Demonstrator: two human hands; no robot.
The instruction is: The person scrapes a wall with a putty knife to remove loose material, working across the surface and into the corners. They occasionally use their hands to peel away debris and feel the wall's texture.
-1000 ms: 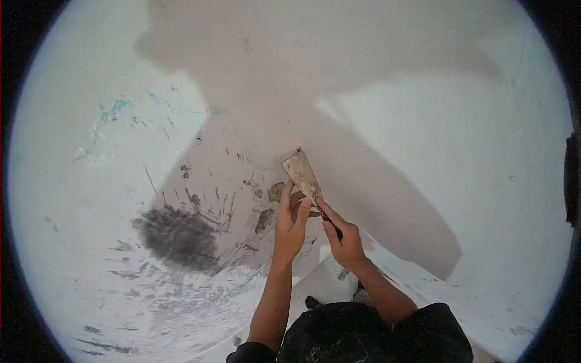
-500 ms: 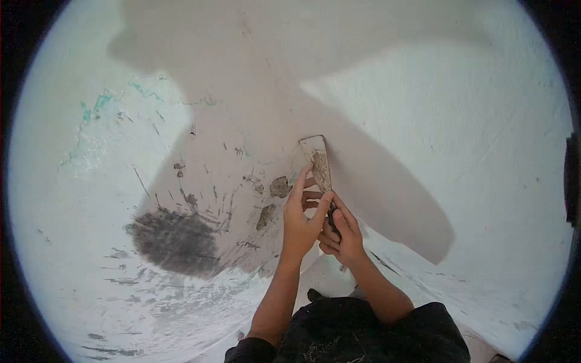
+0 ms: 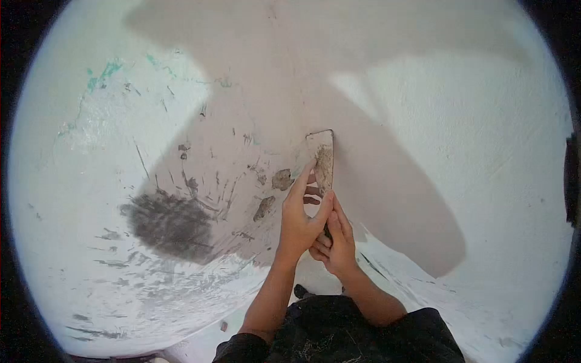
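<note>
A flat scraper [image 3: 325,154] with a pale, wide end and brownish residue on its blade points up along the wall. My right hand [image 3: 337,242] is wrapped round its dark handle, which is mostly hidden by the fingers. Touching the left edge of the blade with its fingertips, my left hand [image 3: 301,212] has its thumb near the base of the blade, beside my right hand. Left of my hands, two rough brown patches [image 3: 282,179] mark the wall.
The pale wall [image 3: 508,151] bears a large dark smudge [image 3: 172,227] at the lower left, green flecks [image 3: 109,69] at the upper left and thin dark streaks. A broad shadow falls across its middle. A dark object [image 3: 572,180] stands at the right edge.
The scraper has turned slightly more upright and shifted a little right in view. Both hands keep their contact with it. The wall marks have shifted in the view.
</note>
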